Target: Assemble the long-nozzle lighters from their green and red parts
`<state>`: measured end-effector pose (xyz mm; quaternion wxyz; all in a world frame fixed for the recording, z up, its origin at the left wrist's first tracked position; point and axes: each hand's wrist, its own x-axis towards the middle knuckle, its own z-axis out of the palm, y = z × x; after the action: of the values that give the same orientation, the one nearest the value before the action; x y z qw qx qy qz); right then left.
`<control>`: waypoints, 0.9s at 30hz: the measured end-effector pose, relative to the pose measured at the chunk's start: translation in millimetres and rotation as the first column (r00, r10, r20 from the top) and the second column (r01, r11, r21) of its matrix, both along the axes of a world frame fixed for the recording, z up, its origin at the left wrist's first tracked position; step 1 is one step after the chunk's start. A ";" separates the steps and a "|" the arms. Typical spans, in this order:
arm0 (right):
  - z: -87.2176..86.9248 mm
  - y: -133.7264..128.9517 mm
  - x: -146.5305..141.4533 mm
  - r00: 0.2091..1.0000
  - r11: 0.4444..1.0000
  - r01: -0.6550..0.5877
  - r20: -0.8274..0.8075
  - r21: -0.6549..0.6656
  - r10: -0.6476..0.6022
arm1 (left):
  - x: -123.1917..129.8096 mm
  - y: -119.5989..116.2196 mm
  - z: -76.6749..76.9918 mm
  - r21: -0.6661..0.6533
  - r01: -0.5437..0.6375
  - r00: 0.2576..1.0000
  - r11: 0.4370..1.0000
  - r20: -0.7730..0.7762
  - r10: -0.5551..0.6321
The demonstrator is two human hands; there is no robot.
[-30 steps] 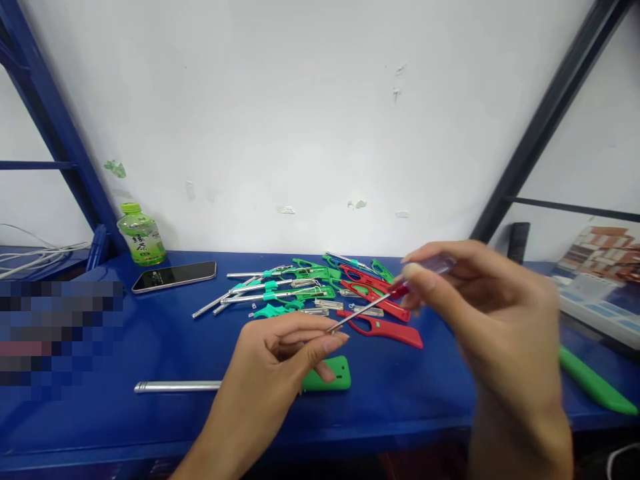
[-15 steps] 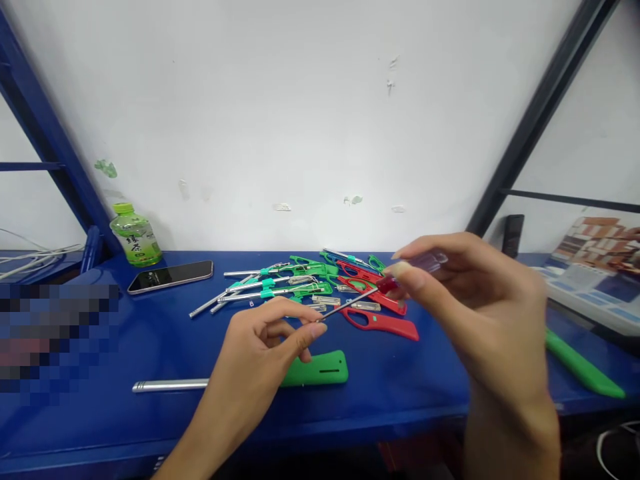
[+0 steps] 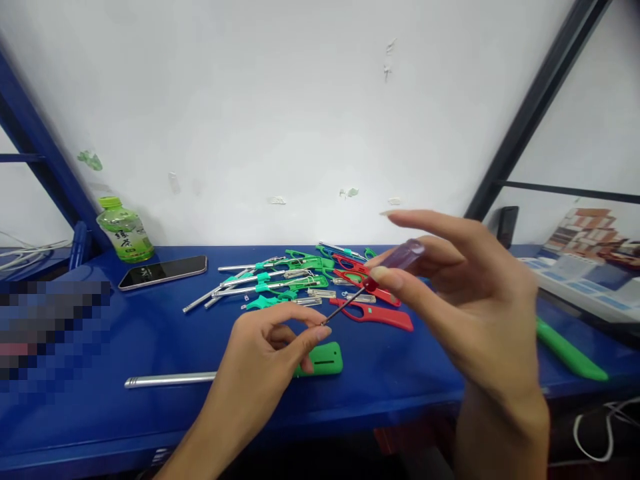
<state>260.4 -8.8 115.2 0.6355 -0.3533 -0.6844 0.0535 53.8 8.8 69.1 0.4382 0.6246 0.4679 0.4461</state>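
My right hand (image 3: 465,293) grips a small screwdriver (image 3: 397,263) by its clear purple and red handle, between thumb and fingers, with the index finger raised off it. The thin shaft slants down to the left. Its tip meets the pinched thumb and index finger of my left hand (image 3: 280,347); whether a small screw is also there, the fingertips hide. On the table under my left hand lies a long-nosed green gas lighter (image 3: 325,360) with a silver tube (image 3: 170,380), its middle covered by the hand.
Behind the hands lies a pile of green lighter parts with silver tubes (image 3: 250,283) and red handle halves (image 3: 385,315). A phone (image 3: 165,272) and a green tea bottle (image 3: 125,233) stand to the left. A green handle piece (image 3: 570,350) lies right, on the blue table (image 3: 75,427).
The fingers of my right hand have shifted on the screwdriver handle, and the index finger has lifted away. The view has moved slightly; my left hand still pinches at the tip.
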 end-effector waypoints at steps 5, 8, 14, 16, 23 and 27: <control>-0.3 -2.4 3.0 0.979 0.997 0.073 0.191 -0.025 -0.067 | 4.5 1.8 -15.9 0.070 0.059 0.990 0.996 -0.133 -0.050; 1.2 -4.0 6.2 0.967 0.996 0.050 0.252 -0.076 -0.030 | 7.5 4.3 -25.7 0.189 0.086 0.966 0.978 -0.257 -0.035; 4.0 -2.4 8.0 0.938 0.987 -0.003 0.341 -0.161 0.058 | 9.3 8.5 -40.4 0.356 0.169 0.926 0.919 -0.377 -0.025; 4.0 -1.2 7.8 0.922 0.986 -0.004 0.381 -0.165 0.067 | 9.6 9.4 -43.5 0.360 0.199 0.907 0.912 -0.419 -0.033; 3.6 1.7 8.8 0.917 0.980 0.007 0.391 -0.200 0.073 | 12.0 13.9 -44.9 0.330 0.255 0.853 0.909 -0.520 -0.050; 2.3 3.8 10.2 0.919 0.978 0.020 0.389 -0.207 0.064 | 11.1 14.9 -45.8 0.337 0.269 0.847 0.902 -0.529 -0.055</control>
<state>270.6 -5.0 117.4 0.4441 -0.4130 -0.7929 0.0592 65.0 23.7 23.3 0.1997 0.8334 0.4099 0.3122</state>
